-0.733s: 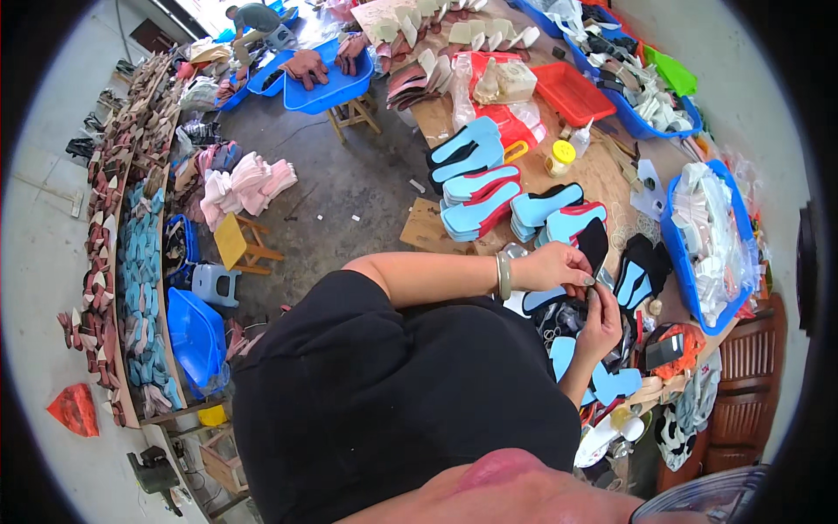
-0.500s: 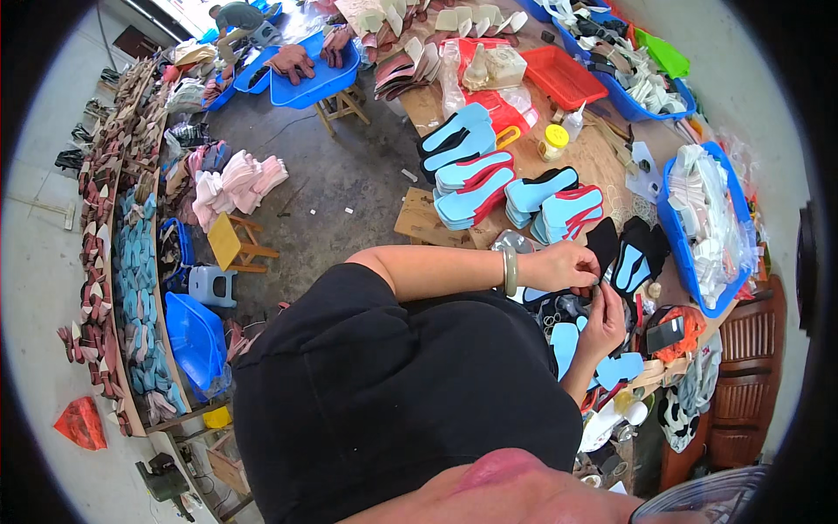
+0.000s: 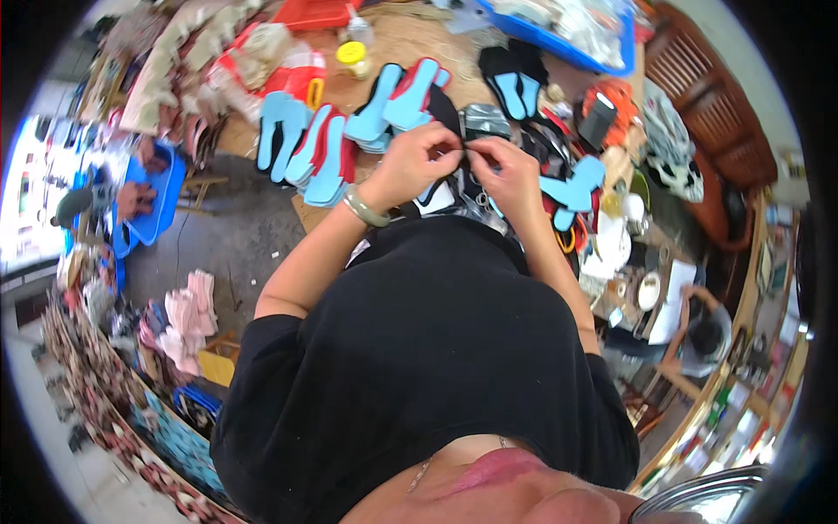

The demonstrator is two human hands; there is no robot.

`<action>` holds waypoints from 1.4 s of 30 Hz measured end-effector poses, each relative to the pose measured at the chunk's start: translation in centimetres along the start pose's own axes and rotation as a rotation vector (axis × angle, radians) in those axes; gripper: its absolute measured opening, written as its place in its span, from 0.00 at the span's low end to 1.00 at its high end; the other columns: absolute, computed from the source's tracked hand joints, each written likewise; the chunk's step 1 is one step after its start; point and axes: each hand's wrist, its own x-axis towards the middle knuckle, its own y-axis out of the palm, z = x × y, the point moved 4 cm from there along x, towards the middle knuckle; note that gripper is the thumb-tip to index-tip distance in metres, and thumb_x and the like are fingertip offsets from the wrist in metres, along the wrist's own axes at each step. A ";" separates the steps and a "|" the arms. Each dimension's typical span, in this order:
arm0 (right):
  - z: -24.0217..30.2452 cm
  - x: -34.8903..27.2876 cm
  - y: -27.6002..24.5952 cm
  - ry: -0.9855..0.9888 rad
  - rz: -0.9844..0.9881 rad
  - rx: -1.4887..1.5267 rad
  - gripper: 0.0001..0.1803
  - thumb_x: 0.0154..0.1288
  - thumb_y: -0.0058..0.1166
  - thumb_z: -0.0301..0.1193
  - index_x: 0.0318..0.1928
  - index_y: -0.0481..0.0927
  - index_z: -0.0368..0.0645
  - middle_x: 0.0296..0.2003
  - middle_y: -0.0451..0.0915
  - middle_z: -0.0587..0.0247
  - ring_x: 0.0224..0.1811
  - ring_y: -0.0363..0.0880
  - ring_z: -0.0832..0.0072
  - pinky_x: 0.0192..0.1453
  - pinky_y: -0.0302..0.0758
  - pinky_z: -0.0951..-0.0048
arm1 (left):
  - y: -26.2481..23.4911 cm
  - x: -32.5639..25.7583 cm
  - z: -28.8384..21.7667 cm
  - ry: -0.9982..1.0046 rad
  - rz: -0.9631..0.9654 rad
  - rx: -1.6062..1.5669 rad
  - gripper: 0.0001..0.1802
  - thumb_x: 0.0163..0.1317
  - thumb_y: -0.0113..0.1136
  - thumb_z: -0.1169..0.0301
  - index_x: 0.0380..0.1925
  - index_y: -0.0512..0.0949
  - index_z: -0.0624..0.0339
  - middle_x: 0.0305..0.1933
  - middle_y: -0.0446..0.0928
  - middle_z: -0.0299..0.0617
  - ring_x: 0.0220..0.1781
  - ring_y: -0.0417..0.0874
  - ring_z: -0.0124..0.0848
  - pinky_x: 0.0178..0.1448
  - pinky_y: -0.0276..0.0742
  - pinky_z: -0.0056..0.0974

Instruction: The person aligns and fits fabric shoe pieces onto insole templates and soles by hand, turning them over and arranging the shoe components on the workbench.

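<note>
My left hand point(image 3: 415, 166), with a pale bangle point(image 3: 365, 208) at its wrist, pinches with thumb and forefinger over the near edge of the worktable. Its fingertips almost meet those of my right hand point(image 3: 508, 175), which is pinched too. Whatever lies between them is too small and dark to make out. A black flat piece point(image 3: 444, 112) shows just beyond my left fingers; whether it is held I cannot tell. Left of it lie stacks of light blue insole-shaped pieces point(image 3: 326, 166) with red and black layers. More light blue pieces point(image 3: 572, 185) lie right of my right hand.
Beyond the hands, black pieces with light blue insoles point(image 3: 515, 92) lie near a blue bin point(image 3: 602, 61). A yellow-lidded jar point(image 3: 352, 59) and a red tray point(image 3: 319, 12) stand farther back. An orange bag with a phone point(image 3: 598, 120) is at right. Another person point(image 3: 705, 332) sits at lower right.
The view has turned, so the table and hands appear farther left and a seated person shows at right. Both hands stay pinched close together.
</note>
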 end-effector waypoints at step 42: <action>-32.3 15.6 0.1 0.397 0.014 -0.637 0.31 0.50 0.61 0.37 0.55 0.71 0.41 0.44 0.77 0.48 0.50 0.75 0.52 0.53 0.72 0.53 | -3.9 9.1 11.0 -0.335 -0.055 -1.598 0.26 0.57 0.47 0.80 0.59 0.64 0.71 0.57 0.74 0.56 0.58 0.77 0.43 0.64 0.75 0.44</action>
